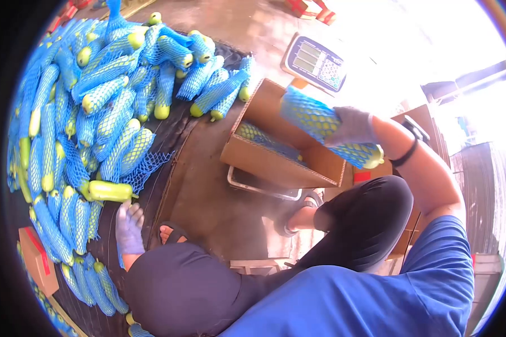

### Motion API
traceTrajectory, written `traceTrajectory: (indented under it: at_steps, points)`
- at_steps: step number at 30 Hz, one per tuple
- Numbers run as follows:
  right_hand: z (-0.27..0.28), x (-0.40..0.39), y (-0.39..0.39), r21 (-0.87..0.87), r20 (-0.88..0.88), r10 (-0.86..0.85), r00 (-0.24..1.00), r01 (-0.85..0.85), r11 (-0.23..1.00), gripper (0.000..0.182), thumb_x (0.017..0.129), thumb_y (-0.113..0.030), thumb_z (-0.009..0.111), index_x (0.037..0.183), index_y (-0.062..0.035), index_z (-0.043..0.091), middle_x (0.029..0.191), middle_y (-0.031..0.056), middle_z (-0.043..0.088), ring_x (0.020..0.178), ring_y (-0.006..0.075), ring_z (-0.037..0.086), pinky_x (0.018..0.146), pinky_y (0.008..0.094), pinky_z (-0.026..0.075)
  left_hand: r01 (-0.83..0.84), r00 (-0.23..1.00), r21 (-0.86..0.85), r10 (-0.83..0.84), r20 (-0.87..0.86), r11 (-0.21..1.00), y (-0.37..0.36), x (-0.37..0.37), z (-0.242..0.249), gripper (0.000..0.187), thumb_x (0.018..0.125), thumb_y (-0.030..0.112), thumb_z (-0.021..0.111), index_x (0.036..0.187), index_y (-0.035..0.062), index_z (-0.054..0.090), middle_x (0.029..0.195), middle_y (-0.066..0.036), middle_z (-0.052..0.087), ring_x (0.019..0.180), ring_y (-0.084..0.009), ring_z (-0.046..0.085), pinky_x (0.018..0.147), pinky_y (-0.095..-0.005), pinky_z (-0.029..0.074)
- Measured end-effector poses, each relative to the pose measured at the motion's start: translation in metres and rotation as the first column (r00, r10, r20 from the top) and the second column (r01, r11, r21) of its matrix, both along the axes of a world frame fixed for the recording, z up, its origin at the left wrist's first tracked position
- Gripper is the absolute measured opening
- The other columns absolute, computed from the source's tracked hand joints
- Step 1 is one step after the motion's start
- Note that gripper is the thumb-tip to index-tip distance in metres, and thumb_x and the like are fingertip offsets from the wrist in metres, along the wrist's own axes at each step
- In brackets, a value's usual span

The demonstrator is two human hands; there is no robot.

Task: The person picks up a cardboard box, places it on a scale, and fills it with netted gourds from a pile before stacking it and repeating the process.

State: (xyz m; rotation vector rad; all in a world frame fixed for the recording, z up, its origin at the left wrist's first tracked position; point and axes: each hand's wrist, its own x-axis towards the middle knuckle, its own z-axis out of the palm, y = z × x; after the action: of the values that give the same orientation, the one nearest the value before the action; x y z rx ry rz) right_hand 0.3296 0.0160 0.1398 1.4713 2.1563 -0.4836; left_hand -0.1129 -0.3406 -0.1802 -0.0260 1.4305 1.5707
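Observation:
My right hand (351, 127), in a pale glove, is wrapped round a long green gourd in blue foam netting (309, 115). It holds the gourd tilted above the right side of an open cardboard box (284, 171). Another netted gourd (267, 140) lies inside that box. On the left, my gloved left hand (130, 229) has its fingers extended and nothing in them. Its fingertips are close below the end of an unwrapped green gourd (111, 191), at the edge of a big heap of netted gourds (107, 101).
A digital scale display (314, 62) stands just behind the box, which rests on a metal-edged platform (264, 184). A smaller closed carton with red tape (38, 261) sits at the lower left. Stacked cardboard (483, 191) is at the far right. Dark sheeting (177, 126) lies under the heap.

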Motion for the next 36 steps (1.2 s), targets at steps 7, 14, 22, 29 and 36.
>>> traceTrajectory:
  at_steps: [7,14,22,29,36]
  points:
    - [-0.135,-0.047,0.007,0.102,0.142,0.117,0.983,-0.132,0.986,0.065,0.076,-0.038,0.074,0.124,0.0014,0.054,0.117,0.0220,0.066,0.110,0.0300,0.066,0.091,0.0437,0.053,-0.120,0.636,-0.839,-0.608,-0.475,0.530,-0.089,-0.006,-0.021,0.074,0.082,0.039,0.075,0.144,0.0125,0.044,0.131,-0.013,0.056,0.121,-0.0286,0.055,0.102,-0.0406,0.045]
    - [-0.192,-0.049,0.015,0.103,0.557,0.394,0.732,-0.531,0.841,0.056,0.088,-0.046,0.064,0.119,0.0003,0.060,0.108,0.0229,0.070,0.103,0.0310,0.070,0.083,0.0456,0.056,-0.208,0.372,-0.973,-0.913,-0.169,0.095,-0.103,-0.019,-0.039,0.097,0.068,0.033,0.086,0.148,0.0130,0.035,0.141,-0.017,0.048,0.125,-0.0352,0.054,0.107,-0.0437,0.044]
    - [-0.087,-0.070,0.000,-0.134,0.433,0.340,0.835,-0.314,0.940,0.056,0.094,-0.056,0.052,0.110,-0.0041,0.068,0.101,0.0131,0.073,0.098,0.0309,0.070,0.079,0.0456,0.055,-0.150,0.464,-0.958,-0.838,-0.288,0.246,-0.102,-0.034,-0.055,0.090,0.059,0.026,0.086,0.137,0.0062,0.045,0.127,-0.019,0.059,0.116,-0.0356,0.060,0.099,-0.0430,0.049]
    - [-0.003,-0.081,-0.045,0.203,0.213,0.338,0.917,-0.380,0.902,0.044,0.092,-0.049,0.056,0.108,-0.0086,0.065,0.099,0.0111,0.069,0.093,0.0322,0.069,0.074,0.0529,0.052,-0.085,0.479,-0.819,-0.698,-0.533,0.567,-0.093,-0.024,0.028,0.067,0.064,0.015,0.080,0.125,0.0032,0.053,0.110,-0.017,0.067,0.102,-0.0342,0.067,0.091,-0.0413,0.051]
    - [-0.023,-0.087,-0.089,0.375,-0.434,0.752,0.496,-0.660,0.651,0.034,0.084,-0.025,0.062,0.113,-0.0076,0.064,0.120,0.0167,0.061,0.111,0.0316,0.062,0.090,0.0414,0.052,0.111,0.338,-0.545,-0.548,-0.766,0.831,-0.020,0.040,0.177,0.068,0.058,0.016,0.079,0.119,-0.0004,0.055,0.107,-0.017,0.067,0.098,-0.0342,0.066,0.089,-0.0378,0.052]
